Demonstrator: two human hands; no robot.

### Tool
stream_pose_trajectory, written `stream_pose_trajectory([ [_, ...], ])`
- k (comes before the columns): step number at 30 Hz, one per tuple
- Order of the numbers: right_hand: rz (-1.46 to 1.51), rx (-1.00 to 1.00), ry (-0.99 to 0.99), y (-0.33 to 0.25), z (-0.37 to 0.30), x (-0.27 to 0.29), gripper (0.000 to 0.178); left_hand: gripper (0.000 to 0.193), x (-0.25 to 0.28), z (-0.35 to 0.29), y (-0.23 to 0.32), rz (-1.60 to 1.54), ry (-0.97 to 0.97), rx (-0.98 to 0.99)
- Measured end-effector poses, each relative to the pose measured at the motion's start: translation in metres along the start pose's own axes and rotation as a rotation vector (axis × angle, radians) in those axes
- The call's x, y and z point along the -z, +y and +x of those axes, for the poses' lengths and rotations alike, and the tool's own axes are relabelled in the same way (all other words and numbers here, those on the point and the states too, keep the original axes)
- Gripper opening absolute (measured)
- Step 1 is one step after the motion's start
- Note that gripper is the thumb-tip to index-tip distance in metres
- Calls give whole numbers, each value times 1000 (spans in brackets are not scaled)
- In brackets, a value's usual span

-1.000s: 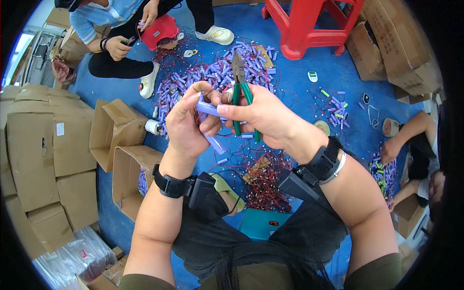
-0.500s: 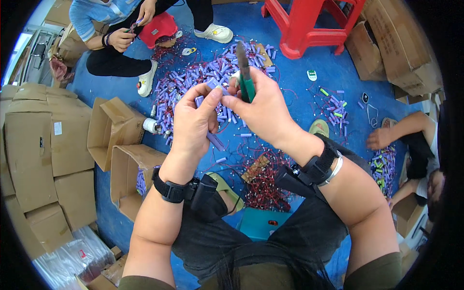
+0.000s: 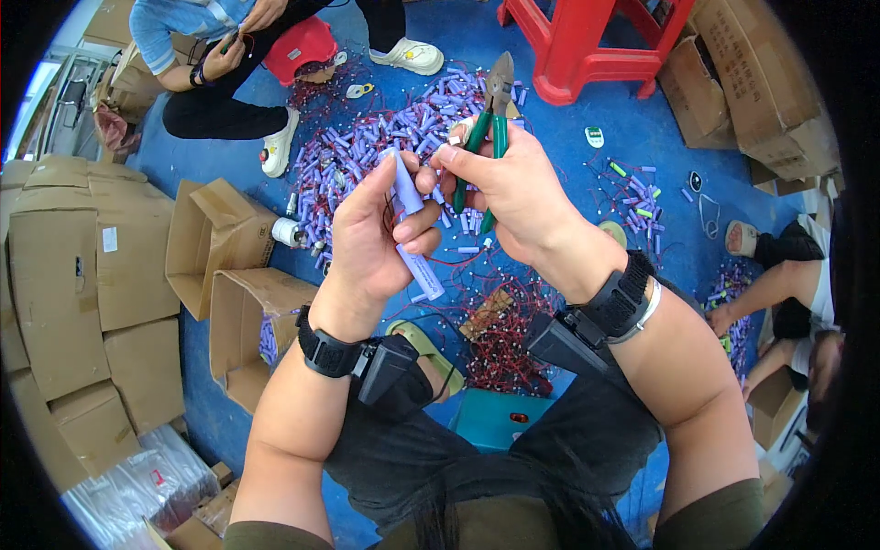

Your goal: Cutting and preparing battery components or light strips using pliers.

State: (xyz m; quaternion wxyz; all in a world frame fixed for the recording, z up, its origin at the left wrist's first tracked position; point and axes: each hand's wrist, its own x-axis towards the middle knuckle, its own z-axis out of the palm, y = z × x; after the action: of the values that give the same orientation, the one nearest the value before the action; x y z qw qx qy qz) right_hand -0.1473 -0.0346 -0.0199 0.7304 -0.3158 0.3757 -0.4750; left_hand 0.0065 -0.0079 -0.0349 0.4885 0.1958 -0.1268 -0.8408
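My left hand is closed around purple cylindrical batteries, one upper battery under the thumb and one lower battery sticking out below the fingers. A thin red wire runs by them. My right hand grips diagonal cutting pliers with green handles, jaws pointing up and handles spread. A small white connector shows at my right thumb and index finger; whether a wire joins it to the batteries is hidden. Beneath both hands lies a big pile of purple batteries with red wires.
A tangle of red and black wires lies before a teal box. Open cartons stand left, a red stool at the far right. Co-workers sit at the far left, hands busy, and at right, beside smaller battery piles.
The pliers have tilted right, and their handles now show spread apart. My left hand has turned, exposing more of the batteries. At right, a co-worker's arm has shifted lower.
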Motion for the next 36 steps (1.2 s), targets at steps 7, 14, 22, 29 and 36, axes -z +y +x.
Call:
stream_pose_trajectory([
  [7, -30, 137, -93, -15, 6, 11, 14, 31, 6, 1, 3, -234, 211, 70],
  [14, 57, 160, -139, -24, 8, 14, 16, 58, 5, 4, -9, -194, 319, 164],
  [22, 46, 206, -307, -37, 4, 10, 15, 47, 7, 7, -22, -9, 274, 281],
  [29, 119, 265, -222, -45, 5, 16, 13, 30, 2, 4, -29, 59, 251, 212],
  [36, -48, 218, 28, -43, 10, 30, 12, 31, -3, 0, -17, 273, 42, 244],
])
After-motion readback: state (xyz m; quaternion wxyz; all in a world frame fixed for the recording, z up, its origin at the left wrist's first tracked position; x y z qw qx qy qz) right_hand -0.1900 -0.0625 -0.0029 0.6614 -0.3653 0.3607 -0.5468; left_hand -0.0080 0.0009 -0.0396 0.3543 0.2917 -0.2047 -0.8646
